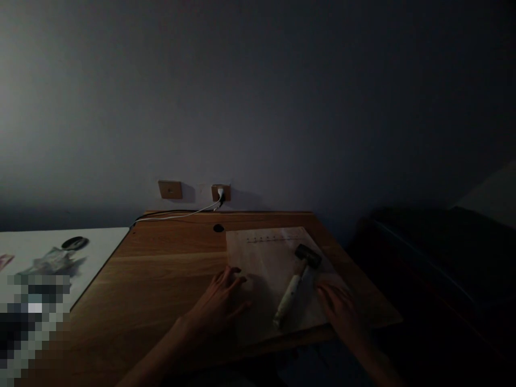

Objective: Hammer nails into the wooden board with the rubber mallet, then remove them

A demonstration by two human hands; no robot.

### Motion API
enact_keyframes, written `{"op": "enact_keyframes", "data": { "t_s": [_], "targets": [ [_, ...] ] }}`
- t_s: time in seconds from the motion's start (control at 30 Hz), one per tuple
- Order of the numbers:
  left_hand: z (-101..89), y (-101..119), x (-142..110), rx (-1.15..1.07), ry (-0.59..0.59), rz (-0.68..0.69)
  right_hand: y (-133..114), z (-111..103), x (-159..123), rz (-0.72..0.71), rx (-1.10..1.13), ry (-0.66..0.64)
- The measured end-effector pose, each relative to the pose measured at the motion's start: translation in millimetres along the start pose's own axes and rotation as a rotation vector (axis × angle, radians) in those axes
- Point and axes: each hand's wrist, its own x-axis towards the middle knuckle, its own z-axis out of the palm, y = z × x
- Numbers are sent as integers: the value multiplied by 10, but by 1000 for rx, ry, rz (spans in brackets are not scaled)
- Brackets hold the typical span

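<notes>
A pale wooden board (258, 290) lies flat on the wooden desk, with a row of small dark nails (266, 238) along its far side. Across the board's right part rests a mallet (290, 295), its dark head pointing away from me and its light handle towards me. Over the board's left edge is my left hand (226, 293), fingers apart and slightly bent, holding nothing. My right hand (338, 303) lies at the board's right edge, fingers stretched out, beside the mallet and apart from it. The light is dim, so fine detail is hard to see.
The desk (161, 279) has a dark round hole (218, 228) near its back edge. Cables run from a wall socket (221, 192) along the back. On the left, a white table (108, 239) bears a black round object (74, 243) and crumpled plastic (54, 262).
</notes>
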Motion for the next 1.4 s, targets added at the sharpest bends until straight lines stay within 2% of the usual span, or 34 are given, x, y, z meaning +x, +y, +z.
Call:
{"op": "enact_keyframes", "data": {
  "t_s": [0.17,0.3,0.43,0.53,0.63,0.77,0.93,1.1,1.3,1.4],
  "targets": [
    [221,277,480,-94,-94,92,547,-90,-44,144,-4,50],
    [367,317,733,-80,-146,151,801,-189,-47,228,-30,30],
    [447,232,787,-9,-119,206,1002,-295,-57,256,-115,52],
    [450,207,763,65,-94,190,1172,-371,-100,330,-261,54],
    [432,240,757,84,-107,200,1354,-430,-145,486,-375,-25],
    [431,288,771,57,-139,266,1519,-474,-131,594,-331,-177],
    [396,244,711,83,-115,270,1442,-530,-48,597,-308,-172],
    [185,70,495,141,-108,256,1211,-550,-28,565,-276,-230],
    [-198,-288,124,200,-46,137,763,-333,-28,226,-308,-149],
    [-380,-474,-83,211,-19,33,463,-196,-15,95,-275,-184]
  ]
}}
